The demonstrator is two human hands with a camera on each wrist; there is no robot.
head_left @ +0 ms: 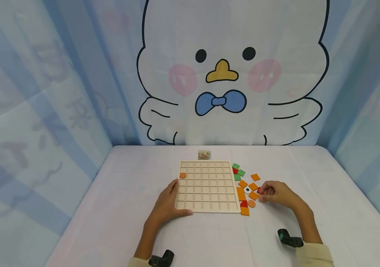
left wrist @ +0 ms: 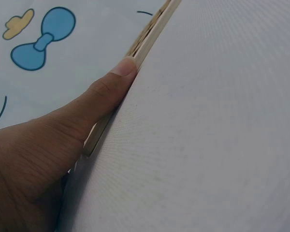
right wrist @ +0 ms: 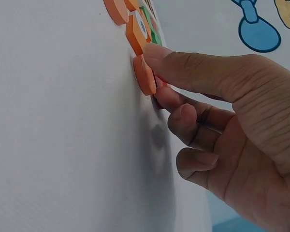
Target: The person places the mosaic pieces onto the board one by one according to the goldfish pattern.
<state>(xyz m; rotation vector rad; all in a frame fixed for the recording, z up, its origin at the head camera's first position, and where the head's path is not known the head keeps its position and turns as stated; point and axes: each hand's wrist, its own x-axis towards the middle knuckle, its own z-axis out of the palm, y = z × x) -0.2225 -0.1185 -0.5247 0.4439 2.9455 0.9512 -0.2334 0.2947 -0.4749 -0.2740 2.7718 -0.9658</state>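
A pale wooden grid board (head_left: 208, 209) lies flat on the table, with an orange disc (head_left: 183, 175) near its left edge. My left hand (head_left: 167, 205) holds the board's near left corner, its thumb (left wrist: 104, 92) along the front edge and its fingers at the left side. To the right of the board my right hand (head_left: 281, 194) is low over the scattered pieces. The right wrist view has an orange disc (right wrist: 143, 76) between thumb and index fingertips, which pinch it. A red piece (head_left: 258, 190) shows at the fingertips in the head view, partly hidden.
Orange squares and diamonds (head_left: 255, 177), green pieces (head_left: 241, 172), red pieces (head_left: 244, 203), a white eye-like piece (head_left: 247, 190) and another orange disc (head_left: 251, 203) lie beside the board. Behind it sits a small patterned card (head_left: 204, 155). A printed curtain (head_left: 230, 126) hangs at the back.
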